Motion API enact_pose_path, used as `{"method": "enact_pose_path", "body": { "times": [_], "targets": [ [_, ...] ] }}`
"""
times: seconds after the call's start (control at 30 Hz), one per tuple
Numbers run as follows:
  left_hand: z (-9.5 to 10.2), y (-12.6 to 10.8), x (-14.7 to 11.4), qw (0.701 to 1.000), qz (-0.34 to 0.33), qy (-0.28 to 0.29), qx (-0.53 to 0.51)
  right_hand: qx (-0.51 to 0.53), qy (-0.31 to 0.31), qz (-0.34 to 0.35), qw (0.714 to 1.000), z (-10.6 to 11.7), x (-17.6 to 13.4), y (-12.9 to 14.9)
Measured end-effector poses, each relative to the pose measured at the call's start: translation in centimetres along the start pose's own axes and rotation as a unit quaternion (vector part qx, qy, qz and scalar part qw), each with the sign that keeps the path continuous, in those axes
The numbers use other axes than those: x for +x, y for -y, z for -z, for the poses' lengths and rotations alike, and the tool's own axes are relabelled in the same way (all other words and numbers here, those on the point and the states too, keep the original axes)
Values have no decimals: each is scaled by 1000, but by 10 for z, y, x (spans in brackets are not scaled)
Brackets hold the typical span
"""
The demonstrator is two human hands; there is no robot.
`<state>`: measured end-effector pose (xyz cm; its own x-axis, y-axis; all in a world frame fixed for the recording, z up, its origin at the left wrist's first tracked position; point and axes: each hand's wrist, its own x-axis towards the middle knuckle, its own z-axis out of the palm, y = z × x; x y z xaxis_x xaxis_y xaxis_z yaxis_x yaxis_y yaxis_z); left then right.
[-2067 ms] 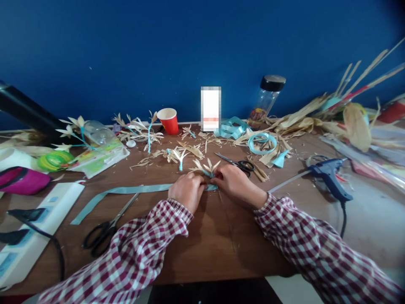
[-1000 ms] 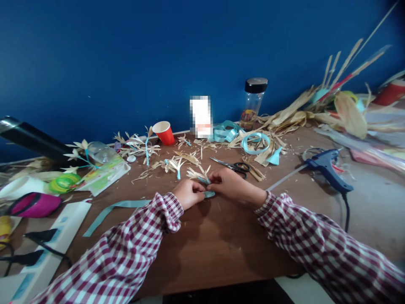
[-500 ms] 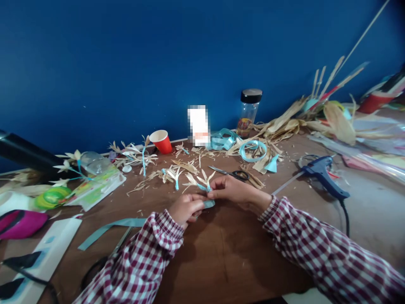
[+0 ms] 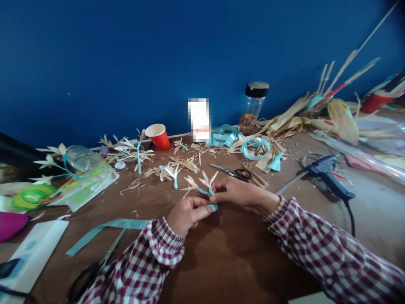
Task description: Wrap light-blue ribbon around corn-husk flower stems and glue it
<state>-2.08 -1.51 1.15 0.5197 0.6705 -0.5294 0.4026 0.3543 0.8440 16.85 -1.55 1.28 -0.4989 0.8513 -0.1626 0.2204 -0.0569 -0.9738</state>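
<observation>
Between my hands is a small corn-husk flower sprig (image 4: 208, 182) with pale petals and a stem wrapped in light blue. My right hand (image 4: 232, 191) pinches it at the stem with thumb and fingers. Just below and to the left, my left hand (image 4: 189, 214) grips a light blue ribbon (image 4: 214, 207) between thumb and forefinger, close to the stem. A longer stretch of blue ribbon (image 4: 101, 230) lies on the table left of my left sleeve. Another small husk flower (image 4: 174, 177) with a blue stem stands a little beyond my left hand.
Scissors (image 4: 232, 172) lie behind my right hand; a second pair (image 4: 91, 270) lies by my left sleeve. A blue glue gun (image 4: 330, 175) rests at right. Farther back are a red paper cup (image 4: 160, 138), a ribbon roll (image 4: 255, 148), a jar (image 4: 254, 105) and husks. A power strip (image 4: 38, 249) sits front left.
My left thumb now stretches forward along the ribbon, and its fingers have shifted slightly. The right hand keeps its pinch on the sprig. The whole view has turned a little.
</observation>
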Motion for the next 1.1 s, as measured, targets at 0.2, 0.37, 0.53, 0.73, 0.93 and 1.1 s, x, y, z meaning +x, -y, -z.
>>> {"method": "enact_pose_path", "body": {
  "times": [0.2, 0.37, 0.53, 0.73, 0.93, 1.1],
  "targets": [
    [0, 0, 0, 999, 11, -14, 27, -46, -5, -5, 999, -3, -1, 2],
    [-1, 4, 1, 999, -16, -16, 33, -28, -5, 17, 999, -4, -1, 2],
    [-1, 6, 1, 998, -21, -21, 50, -89, 2, 15, 996, -1, 1, 4],
    [0, 7, 1, 998, -25, -21, 61, -130, 4, -1, 991, 2, 0, 7],
    [1, 4, -1, 995, -35, -6, 94, -156, 23, -4, 987, 3, -1, 10],
    [-5, -3, -6, 987, -44, -32, 153, -180, 33, -7, 983, 4, -3, 11]
  ]
}}
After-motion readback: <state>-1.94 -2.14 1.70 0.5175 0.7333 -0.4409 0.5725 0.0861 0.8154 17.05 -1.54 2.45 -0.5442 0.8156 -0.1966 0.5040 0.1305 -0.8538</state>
